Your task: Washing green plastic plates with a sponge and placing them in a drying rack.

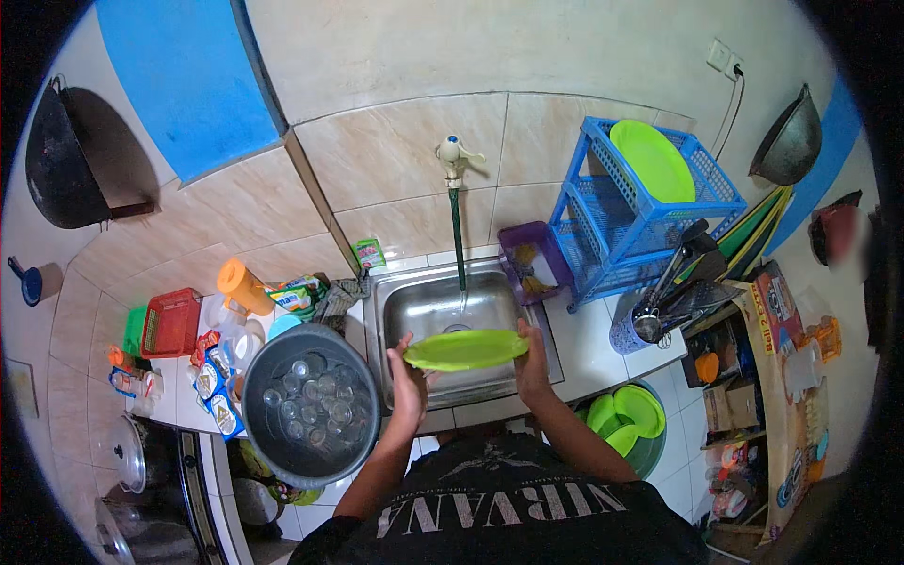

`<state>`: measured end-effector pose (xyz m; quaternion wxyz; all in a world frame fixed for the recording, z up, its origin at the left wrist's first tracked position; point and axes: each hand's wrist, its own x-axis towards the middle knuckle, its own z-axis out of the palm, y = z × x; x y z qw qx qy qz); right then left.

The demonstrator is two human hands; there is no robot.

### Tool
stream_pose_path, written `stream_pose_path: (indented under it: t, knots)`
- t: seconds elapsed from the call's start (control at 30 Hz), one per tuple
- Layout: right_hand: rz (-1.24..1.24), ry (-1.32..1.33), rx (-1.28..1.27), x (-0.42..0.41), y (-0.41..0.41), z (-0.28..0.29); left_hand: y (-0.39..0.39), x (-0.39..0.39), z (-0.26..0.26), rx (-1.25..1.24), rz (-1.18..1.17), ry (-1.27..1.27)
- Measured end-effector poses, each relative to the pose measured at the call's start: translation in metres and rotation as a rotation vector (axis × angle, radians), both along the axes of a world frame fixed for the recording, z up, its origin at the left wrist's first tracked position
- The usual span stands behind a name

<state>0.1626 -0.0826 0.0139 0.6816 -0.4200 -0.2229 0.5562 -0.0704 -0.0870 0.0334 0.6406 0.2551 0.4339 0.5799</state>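
Observation:
Both hands hold a lime-green plastic plate (466, 350) by its opposite rims, above the near part of a stainless steel sink (417, 304). My left hand (408, 378) grips the left rim, and my right hand (531, 364) has the right one. The plate is tilted, so it looks like a narrow oval. Behind it, a thin stream of water (463, 304) falls from a green hose (458, 240) fixed to a wall tap (452, 152). Another lime-green plate (653, 161) rests on top of a blue plastic rack (621, 212).
A grey basin (258, 431) with several drinking glasses in water stands left of the sink. Right of it are a purple plastic basket (515, 261) and a utensil holder (628, 335). Lower right, a tub (660, 445) on the floor contains green plates. An orange pitcher (244, 286) stands back left.

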Motion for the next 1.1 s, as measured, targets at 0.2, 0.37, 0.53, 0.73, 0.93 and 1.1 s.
stream_pose_path:
  t: [0.2, 0.37, 0.53, 0.73, 0.93, 1.1]
  knots:
    - [0.185, 0.02, -0.158, 0.012, -0.002, 0.007, 0.005, -0.006, 0.001, -0.073, -0.015, -0.041]
    - [0.175, -0.725, -0.056, 0.047, 0.013, -0.03, 0.016, -0.006, -0.025, 0.063, -0.11, 0.315]
    - [0.236, -1.125, -0.137, 0.04, 0.006, 0.034, 0.017, -0.015, -0.016, 0.155, -0.151, 0.834]
    - [-0.057, -1.105, 0.189, 0.027, 0.004, 0.043, 0.018, -0.005, 0.011, 0.455, 0.044, 0.907]
    - [-0.259, -1.19, 0.405, 0.02, 0.004, 0.028, 0.014, -0.003, 0.011, 0.627, 0.056, 0.92]
    - [-0.074, -1.117, 0.079, 0.016, -0.008, 0.036, 0.008, -0.008, 0.012, 0.485, 0.039, 0.923]
